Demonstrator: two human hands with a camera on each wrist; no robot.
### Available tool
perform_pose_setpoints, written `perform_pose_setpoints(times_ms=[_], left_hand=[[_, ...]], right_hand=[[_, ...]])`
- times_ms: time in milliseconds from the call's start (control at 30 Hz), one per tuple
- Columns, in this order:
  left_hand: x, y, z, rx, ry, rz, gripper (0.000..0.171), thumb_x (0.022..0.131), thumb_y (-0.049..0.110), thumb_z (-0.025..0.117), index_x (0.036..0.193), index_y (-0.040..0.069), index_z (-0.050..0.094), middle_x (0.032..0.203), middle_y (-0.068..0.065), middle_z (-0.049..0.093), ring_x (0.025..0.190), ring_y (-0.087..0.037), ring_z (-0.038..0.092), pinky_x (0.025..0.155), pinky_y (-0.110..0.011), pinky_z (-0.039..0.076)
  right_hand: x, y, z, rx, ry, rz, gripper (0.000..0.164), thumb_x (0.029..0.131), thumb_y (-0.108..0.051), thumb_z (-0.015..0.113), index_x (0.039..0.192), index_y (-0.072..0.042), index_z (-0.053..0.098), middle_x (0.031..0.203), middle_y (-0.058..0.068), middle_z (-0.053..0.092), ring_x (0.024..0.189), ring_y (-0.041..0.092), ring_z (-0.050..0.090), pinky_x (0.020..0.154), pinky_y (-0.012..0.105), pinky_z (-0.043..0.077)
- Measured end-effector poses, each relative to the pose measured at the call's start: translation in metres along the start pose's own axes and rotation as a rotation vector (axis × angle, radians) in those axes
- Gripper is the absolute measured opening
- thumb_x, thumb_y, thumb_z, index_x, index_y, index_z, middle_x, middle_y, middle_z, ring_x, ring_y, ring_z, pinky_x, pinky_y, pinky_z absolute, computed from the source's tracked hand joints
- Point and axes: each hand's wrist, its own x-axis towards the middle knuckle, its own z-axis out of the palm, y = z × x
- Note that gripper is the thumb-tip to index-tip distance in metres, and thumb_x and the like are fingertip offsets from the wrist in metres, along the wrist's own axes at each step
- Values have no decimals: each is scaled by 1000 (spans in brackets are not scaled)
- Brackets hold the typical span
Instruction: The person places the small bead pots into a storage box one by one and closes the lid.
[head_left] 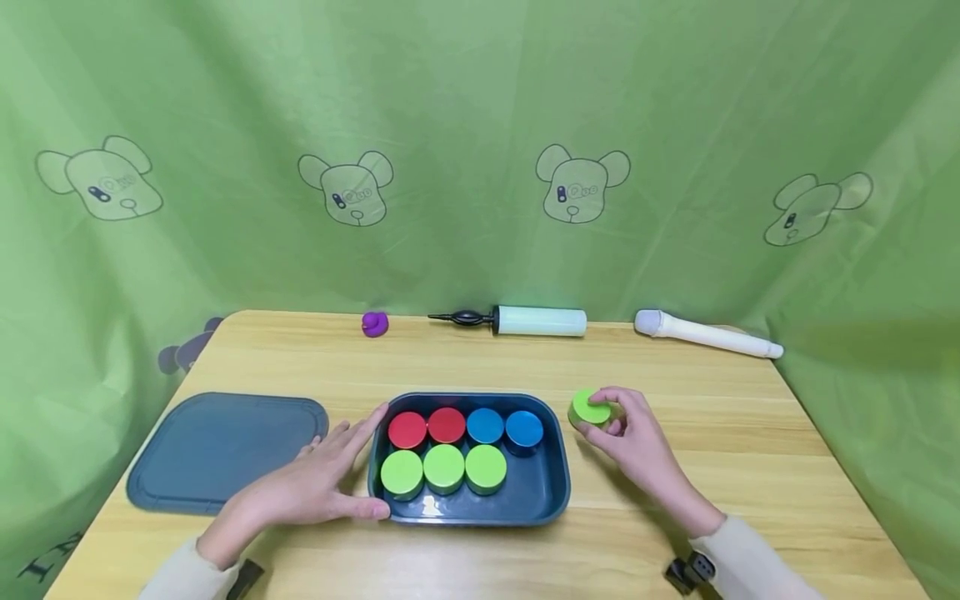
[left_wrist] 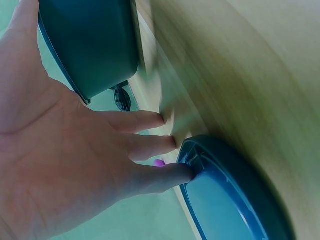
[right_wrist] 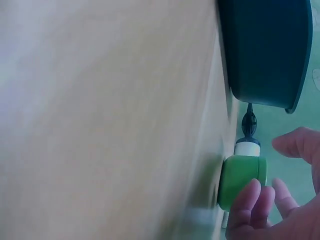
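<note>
A dark blue tray [head_left: 536, 502] holds two red [head_left: 408, 430], two blue [head_left: 524, 428] and three green round blocks [head_left: 486, 467] in two rows. My left hand [head_left: 311, 479] is spread along its left side, thumb and index finger at the rim. In the left wrist view, its little finger overlaps the edge of a dark blue lid [left_wrist: 225, 210]. Right of the tray, another green round block [right_wrist: 237, 182] stands on the table. My right hand [head_left: 633, 433] is over it with loosely bent fingers; in the right wrist view the thumb [right_wrist: 295, 143] is apart from it.
The flat lid [head_left: 225, 450] lies left of the tray. Along the table's back edge are a purple duck [head_left: 374, 323], a hand pump [head_left: 540, 321] with a black nozzle, and a white microphone-shaped object [head_left: 708, 333]. Green curtain [head_left: 465, 108] hangs behind and at both sides.
</note>
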Motion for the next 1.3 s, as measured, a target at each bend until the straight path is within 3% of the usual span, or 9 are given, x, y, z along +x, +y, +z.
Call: perform_pose_setpoints(times_ms=[200, 567, 733, 967, 1100, 1300], left_hand=[[-1, -1, 0, 3, -4, 1, 124, 90, 70, 80, 178, 31, 1, 177, -18, 26, 158, -61, 17, 113, -89, 14], [0, 1, -3, -8, 4, 8, 123, 91, 67, 81, 178, 31, 1, 176, -18, 27, 158, -61, 16, 114, -89, 13], [0, 1, -3, -9, 0, 9, 123, 91, 68, 80, 178, 31, 1, 176, -19, 27, 158, -61, 16, 113, -89, 13], [1, 2, -2, -5, 3, 14, 124, 91, 68, 80, 178, 30, 1, 176, -19, 27, 158, -60, 16, 114, -88, 13], [0, 1, -2, -2, 6, 23, 124, 91, 69, 80, 178, 30, 1, 176, -20, 27, 158, -61, 16, 114, -88, 13], [1, 1, -1, -10, 3, 33, 123, 91, 68, 80, 178, 30, 0, 176, -20, 26, 157, -62, 16, 114, -88, 13]], right_hand=[[3, 5, 3, 10, -44, 67, 39, 95, -7, 86, 128, -1, 67, 137, 21, 52, 87, 23, 55, 68, 23, 48], [7, 7, 5, -1, -30, 115, 37, 96, -7, 84, 128, -3, 67, 127, 18, 59, 85, 23, 58, 70, 26, 48], [8, 5, 5, -11, -41, 146, 38, 97, -13, 85, 128, -4, 66, 113, 15, 58, 84, 23, 56, 69, 27, 46], [3, -5, -1, 81, -75, 244, 42, 95, -13, 85, 130, -6, 63, 82, 8, 56, 70, 21, 55, 58, 26, 47], [-1, -10, -6, 79, -73, 233, 45, 94, -16, 87, 130, -7, 62, 77, 7, 55, 67, 20, 54, 55, 26, 45], [-12, -14, -11, 65, 2, 154, 44, 96, -24, 87, 129, -11, 62, 77, 7, 56, 68, 19, 53, 54, 27, 45]])
